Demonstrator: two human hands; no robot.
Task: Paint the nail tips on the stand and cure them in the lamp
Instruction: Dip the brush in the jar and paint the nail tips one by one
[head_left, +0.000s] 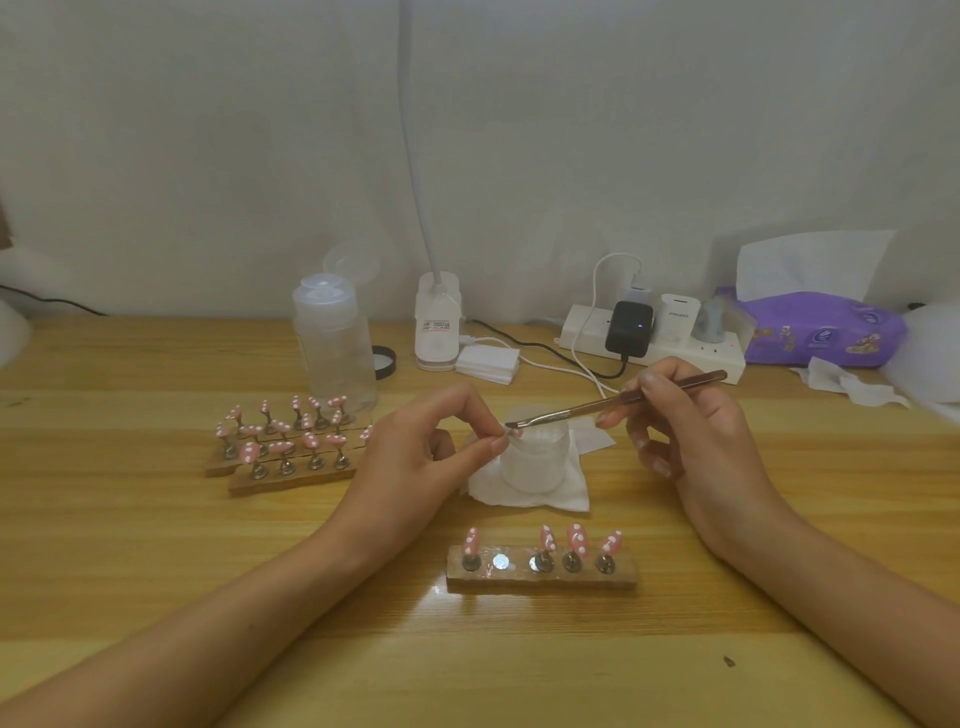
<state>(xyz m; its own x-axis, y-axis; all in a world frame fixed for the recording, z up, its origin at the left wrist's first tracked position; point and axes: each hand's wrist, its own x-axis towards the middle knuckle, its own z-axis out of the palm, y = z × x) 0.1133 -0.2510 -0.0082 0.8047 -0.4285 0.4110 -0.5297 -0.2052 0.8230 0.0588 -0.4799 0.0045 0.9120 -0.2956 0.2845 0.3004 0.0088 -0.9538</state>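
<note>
Pinching nail tip (506, 434) in left hand (410, 457) thumb and forefinger above white jar (532, 465), gripping brush (613, 401) in curled right hand (696, 431) fingers, bristles against tip, behind stand (543, 578).

Soft, rather dim light falls from above, giving a washed, low-contrast picture. A small white glare patch shines on the glossy yellow wooden surface (156, 571), nearer the viewer than the left hand (410, 457). Faint, blurred shadows lie under both hands. Detail is soft throughout. Beyond the right hand (696, 431) the surface's far edge bows, and the corners smear.
</note>
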